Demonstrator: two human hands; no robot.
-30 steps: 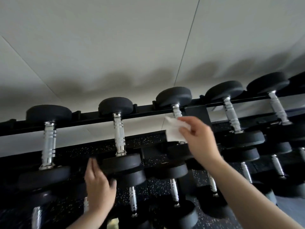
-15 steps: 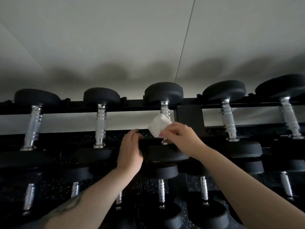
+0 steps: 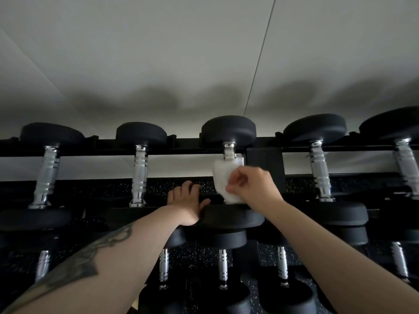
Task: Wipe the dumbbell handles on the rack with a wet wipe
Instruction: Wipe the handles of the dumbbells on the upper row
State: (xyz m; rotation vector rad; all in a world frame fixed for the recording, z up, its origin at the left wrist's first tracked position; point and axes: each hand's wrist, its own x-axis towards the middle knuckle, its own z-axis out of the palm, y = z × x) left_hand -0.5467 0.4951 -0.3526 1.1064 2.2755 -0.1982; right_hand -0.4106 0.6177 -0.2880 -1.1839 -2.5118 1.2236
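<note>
Overhead-angled head view, dim light, camera tilted up toward a pale wall (image 3: 204, 53). Black dumbbell rack (image 3: 264, 159) runs across the frame, top tier carrying five dumbbells with black round heads and chrome ringed handles.

Right hand (image 3: 251, 186): fingers curled, pinching a white wet wipe (image 3: 223, 177) against the chrome handle (image 3: 229, 151) of the middle dumbbell (image 3: 229, 130). Wipe covers the lower part of that handle; only the top stub of chrome shows above it. Wipe's lower edge reaches down to the dumbbell's near head (image 3: 231, 216).

Left hand (image 3: 187, 200): resting just left of that near head, thumb lying along its rim, fingers bent over the dark rail behind. Whether it truly grips the rail I cannot tell; nothing loose is in it. Forearm carries a dark tattoo (image 3: 90, 257).

Neighbouring handles: far-left handle (image 3: 46, 175), second handle (image 3: 139, 175), fourth handle (image 3: 319, 171), all bare chrome, untouched by either hand. Lower tier: more dumbbells with shorter chrome handles, partly hidden behind both forearms. Speckled black floor (image 3: 197, 254) shows between tiers.
</note>
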